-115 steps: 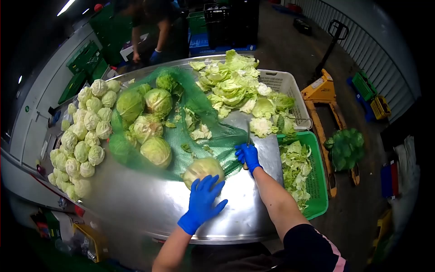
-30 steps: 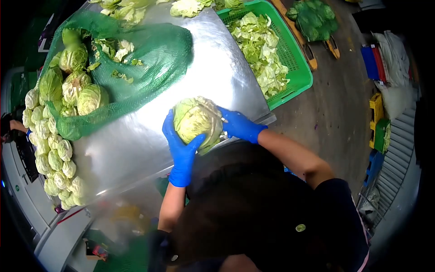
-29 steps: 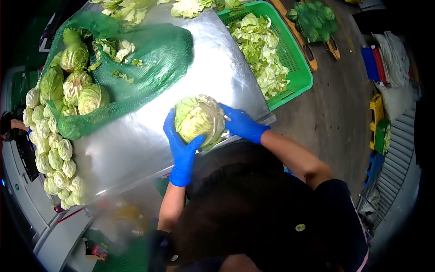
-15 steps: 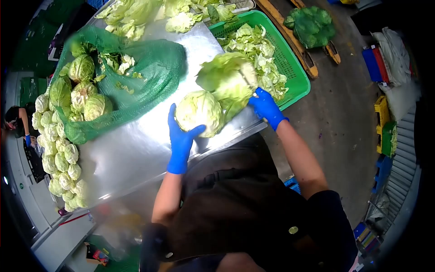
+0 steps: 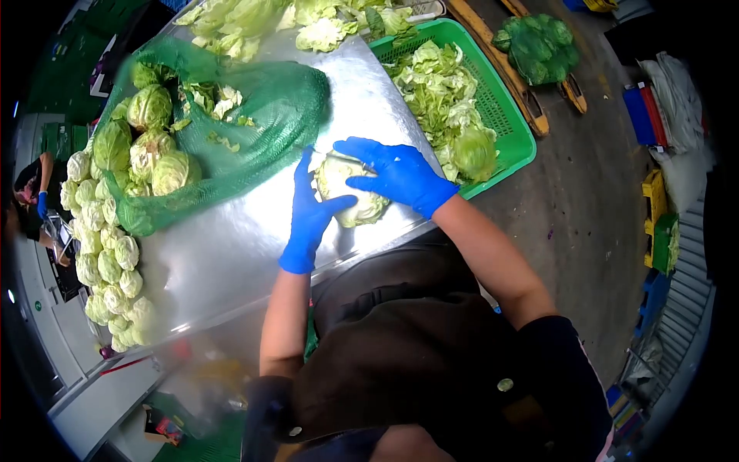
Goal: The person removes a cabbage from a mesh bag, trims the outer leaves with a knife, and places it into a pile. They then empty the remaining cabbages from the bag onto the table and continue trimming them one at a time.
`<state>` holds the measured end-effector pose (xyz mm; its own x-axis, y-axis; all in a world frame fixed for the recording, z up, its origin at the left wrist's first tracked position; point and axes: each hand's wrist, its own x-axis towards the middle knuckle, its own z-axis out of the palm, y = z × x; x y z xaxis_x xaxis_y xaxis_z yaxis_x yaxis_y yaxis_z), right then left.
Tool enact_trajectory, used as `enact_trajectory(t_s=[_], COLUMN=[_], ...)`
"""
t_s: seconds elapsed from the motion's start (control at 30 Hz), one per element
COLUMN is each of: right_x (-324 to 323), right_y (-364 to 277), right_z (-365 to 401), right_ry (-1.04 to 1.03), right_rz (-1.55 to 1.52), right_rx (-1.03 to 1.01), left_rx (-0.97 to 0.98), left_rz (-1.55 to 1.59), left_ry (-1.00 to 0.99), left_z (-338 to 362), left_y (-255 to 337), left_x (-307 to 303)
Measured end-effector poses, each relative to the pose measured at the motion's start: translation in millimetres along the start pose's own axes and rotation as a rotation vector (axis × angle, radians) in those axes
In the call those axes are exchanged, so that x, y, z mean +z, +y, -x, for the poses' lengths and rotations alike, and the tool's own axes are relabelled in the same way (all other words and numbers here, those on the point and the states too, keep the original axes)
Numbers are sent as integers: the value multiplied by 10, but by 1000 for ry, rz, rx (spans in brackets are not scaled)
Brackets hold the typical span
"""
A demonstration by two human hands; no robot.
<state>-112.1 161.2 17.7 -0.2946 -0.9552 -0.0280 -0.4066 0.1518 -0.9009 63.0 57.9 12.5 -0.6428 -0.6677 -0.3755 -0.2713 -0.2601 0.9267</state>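
Note:
A pale green cabbage (image 5: 350, 199) rests on the steel table (image 5: 223, 254) near its front edge. My left hand (image 5: 310, 215), in a blue glove, holds the cabbage from its left side, thumb across the front. From the upper right, my gloved right hand (image 5: 396, 173) lies over its top and right side, fingers round it. To the left, a green net bag (image 5: 269, 115) lies open with several untrimmed cabbages (image 5: 150, 108) in it. The green crate (image 5: 512, 115) beyond the table's right edge holds loose leaves (image 5: 443, 88).
Trimmed cabbages (image 5: 108, 266) are piled along the table's left end. Loose leaves (image 5: 246, 19) lie at the back. A filled net bag (image 5: 539, 48) sits by a wooden pallet (image 5: 493, 54) on the floor. Another person's gloved hand (image 5: 42, 205) shows at far left.
My right hand has moved left from the crate side onto the cabbage. The large outer leaf it held has left it, and a leaf now lies at the crate's near end.

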Motion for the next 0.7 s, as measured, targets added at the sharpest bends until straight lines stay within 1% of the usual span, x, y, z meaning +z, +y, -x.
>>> enact_trajectory(t_s=[0.03,0.07,0.13,0.2,0.23,0.27,0.33,0.37,0.43,0.47,0.53,0.6,0.63,0.67,0.7], right_x=[-47,-61,-32,-24,-6,6,19,27,42,-13,68,-135,-412,-621,-587], right_y=[-5,32,147,51,-10,-44,16,66,96,-84,61,541,634,822,790], right_z=[-47,-55,-18,-42,-46,-34,1,10,-6,-33,-169,-414,-512,-513,-527], right_ry=[-55,-3,93,123,129,136,191,221,253,138,84,95,96,-67,38], right_rz=[56,32,-18,26,66,106,191,229,253,313,608,447,413,195,198], right_rx=[62,81,117,235,288,340,253,197,51,162,186,242,443,586,492], left_rx=[76,156,193,275,320,329,354,388,463,505,473,438,403,418,438], left_rz=[-140,-279,-335,-275,-414,-459,-547,-542,-711,-796,-791,-808,-812,-814,-812], left_ry=[127,250,287,272,311,344,410,406,409,408,416,408,395,385,376], left_z=[11,29,209,235,135,63,-63,-108,-243,-314,-332,-272,-213,-185,-204], left_y=[-149,-322,-413,-467,-496,-433,-225,-171,-203,-186,-125,-56,-39,-49,-88], left_x=[-30,-70,58,293,376,395,427,440,445,458,532,546,535,477,415])
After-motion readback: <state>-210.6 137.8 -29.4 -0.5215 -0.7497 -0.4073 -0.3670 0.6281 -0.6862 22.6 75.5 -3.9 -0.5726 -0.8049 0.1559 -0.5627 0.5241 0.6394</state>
